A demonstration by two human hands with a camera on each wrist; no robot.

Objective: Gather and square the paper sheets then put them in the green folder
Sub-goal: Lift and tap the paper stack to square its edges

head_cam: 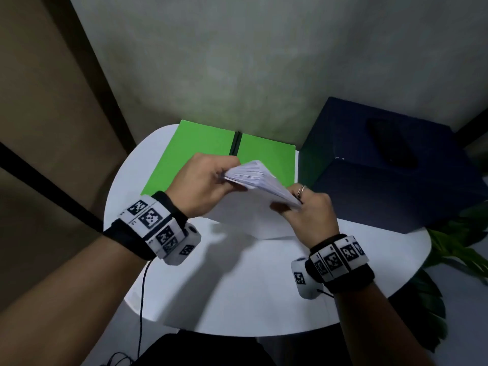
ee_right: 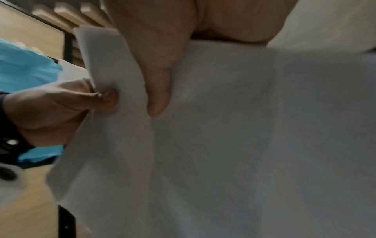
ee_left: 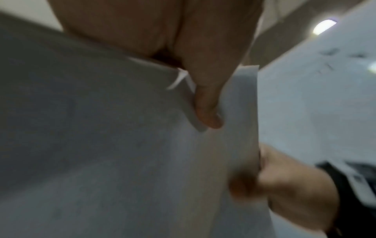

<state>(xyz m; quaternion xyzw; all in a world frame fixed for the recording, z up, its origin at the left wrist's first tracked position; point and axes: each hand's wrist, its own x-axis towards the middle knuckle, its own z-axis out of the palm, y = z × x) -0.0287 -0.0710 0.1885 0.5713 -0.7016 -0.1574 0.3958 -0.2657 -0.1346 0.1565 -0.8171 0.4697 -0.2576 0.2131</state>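
My left hand (head_cam: 204, 180) and right hand (head_cam: 307, 210) each pinch a top corner of the paper sheets (head_cam: 260, 178), held upright on the table (head_cam: 237, 286) before the open green folder (head_cam: 200, 151). Edges look uneven, probably; I should loosen my pinch and tap.

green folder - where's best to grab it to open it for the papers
Probably the green folder at its bare left edge, coming from the left: it lies flat and closed on the table, a black band crosses its middle, and a dark box crowds its right side.
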